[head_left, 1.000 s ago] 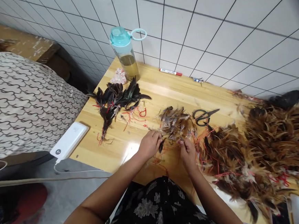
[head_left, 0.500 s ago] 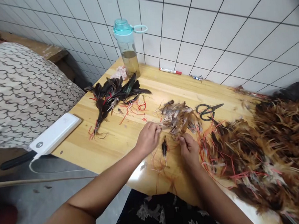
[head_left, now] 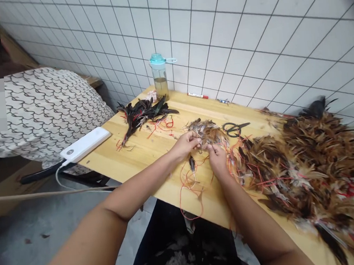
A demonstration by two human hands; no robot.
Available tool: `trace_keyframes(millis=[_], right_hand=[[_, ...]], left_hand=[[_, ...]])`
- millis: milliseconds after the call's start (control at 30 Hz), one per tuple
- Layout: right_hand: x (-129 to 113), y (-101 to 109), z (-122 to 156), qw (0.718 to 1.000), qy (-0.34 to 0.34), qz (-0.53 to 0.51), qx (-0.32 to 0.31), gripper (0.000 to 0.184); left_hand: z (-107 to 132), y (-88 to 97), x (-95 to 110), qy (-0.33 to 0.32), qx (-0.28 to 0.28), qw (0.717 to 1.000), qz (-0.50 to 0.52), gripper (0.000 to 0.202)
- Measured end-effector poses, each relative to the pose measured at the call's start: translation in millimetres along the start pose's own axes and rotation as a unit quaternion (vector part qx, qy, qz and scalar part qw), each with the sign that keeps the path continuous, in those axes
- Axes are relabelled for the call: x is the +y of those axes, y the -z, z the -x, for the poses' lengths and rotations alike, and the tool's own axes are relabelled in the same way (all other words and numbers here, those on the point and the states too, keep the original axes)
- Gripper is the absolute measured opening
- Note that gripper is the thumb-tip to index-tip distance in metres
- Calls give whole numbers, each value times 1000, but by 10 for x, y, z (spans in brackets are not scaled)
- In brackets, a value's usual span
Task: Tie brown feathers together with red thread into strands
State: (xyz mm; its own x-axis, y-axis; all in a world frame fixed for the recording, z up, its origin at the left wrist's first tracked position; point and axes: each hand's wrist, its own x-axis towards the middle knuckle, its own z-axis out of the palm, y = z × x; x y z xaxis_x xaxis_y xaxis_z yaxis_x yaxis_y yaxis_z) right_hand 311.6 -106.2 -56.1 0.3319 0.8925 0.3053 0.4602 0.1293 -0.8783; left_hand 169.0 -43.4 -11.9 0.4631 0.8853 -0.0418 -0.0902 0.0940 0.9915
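Observation:
My left hand (head_left: 186, 143) and my right hand (head_left: 217, 158) meet over a small heap of brown and grey feathers (head_left: 206, 131) in the middle of the wooden table (head_left: 154, 150). Both hands are closed in a pinch on feathers from that heap. A single dark feather (head_left: 192, 163) lies just below my left hand, among loose red threads (head_left: 189, 184). Black scissors (head_left: 234, 128) rest beyond the heap, to its right.
A big mass of brown feathers (head_left: 314, 158) fills the right side of the table. A bunch of black feathers (head_left: 143, 112) lies far left, by a teal-lidded bottle (head_left: 159, 76) and a red marker (head_left: 197, 95). A white power bank (head_left: 84, 144) sits at the left edge. A person in patterned cloth (head_left: 46, 106) is left.
The view has pulled back and tilted up, showing more wall. My hands have come closer together on the small feather heap.

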Motion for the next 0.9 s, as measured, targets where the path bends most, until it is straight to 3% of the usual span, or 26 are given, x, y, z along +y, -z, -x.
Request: trace_keyframes(millis=[233, 400, 567, 633, 767, 833, 900], right_hand=[[0, 35, -75, 997, -27, -65, -29, 34], [45, 6, -107, 996, -28, -64, -62, 30], [59, -12, -107, 996, -43, -76, -16, 31], [50, -10, -103, 995, -55, -79, 4, 31], [22, -5, -84, 997, -60, -55, 13, 32], [6, -1, -73, 997, -56, -43, 15, 32], [-7, 5, -63, 998, -50, -35, 17, 32]], left_hand=[[-130, -128, -136, -53, -16, 997, -46, 14], [-117, -143, -178, -27, -9, 999, -46, 16], [-106, 24, -57, -89, 1, 994, -70, 21], [-63, 189, 57, -100, -61, 986, -122, 23], [52, 473, 265, -73, -276, 932, -225, 21], [87, 509, 288, -87, -336, 897, -274, 22], [97, 480, 256, -113, -362, 866, -327, 23]])
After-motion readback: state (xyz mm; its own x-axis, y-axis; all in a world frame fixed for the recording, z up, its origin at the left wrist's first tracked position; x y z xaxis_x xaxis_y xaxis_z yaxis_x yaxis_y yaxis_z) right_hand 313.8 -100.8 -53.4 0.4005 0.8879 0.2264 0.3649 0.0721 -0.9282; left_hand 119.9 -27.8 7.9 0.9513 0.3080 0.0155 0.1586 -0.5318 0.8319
